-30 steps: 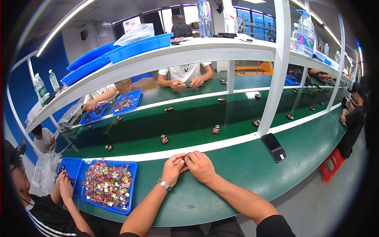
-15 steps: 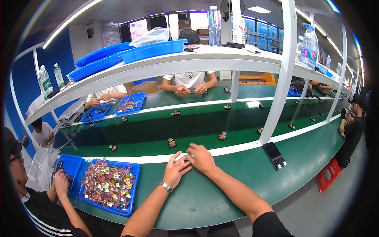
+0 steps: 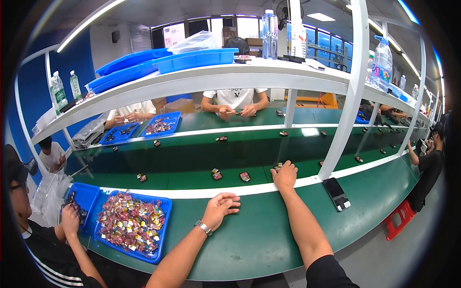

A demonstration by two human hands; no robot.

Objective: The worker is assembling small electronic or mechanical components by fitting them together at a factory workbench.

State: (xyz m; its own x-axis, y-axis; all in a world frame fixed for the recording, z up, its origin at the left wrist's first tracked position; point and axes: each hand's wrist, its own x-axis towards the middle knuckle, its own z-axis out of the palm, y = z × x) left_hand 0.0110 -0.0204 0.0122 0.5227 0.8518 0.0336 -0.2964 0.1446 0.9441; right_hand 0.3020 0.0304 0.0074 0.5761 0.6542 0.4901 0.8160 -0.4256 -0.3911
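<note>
My right hand point(image 3: 285, 176) reaches over the white rail onto the green belt. Its bent fingers close around a small part point(image 3: 278, 166) with white, yellow and dark surfaces, and the fingertips are partly hidden. Over the near green table rests my left hand point(image 3: 221, 210), palm turned inward and fingers stretched loosely to the right, with nothing seen in it. On the belt beyond the left hand lie a dark and pink part point(image 3: 245, 176) and a part with a yellow and white tab point(image 3: 217, 174).
Left of my arm sits a blue tray point(image 3: 166, 218) heaped with small pink, white and yellow pieces. A co-worker's hand point(image 3: 70, 220) is over another blue tray point(image 3: 92, 191). A phone point(image 3: 336, 194) lies right, beside a white shelf post point(image 3: 348, 96). A shelf point(image 3: 201, 84) spans above.
My right hand has left my left hand and moved forward and right to the belt part. My left fingers have lowered. A dark and pink part now shows on the belt between two others.
</note>
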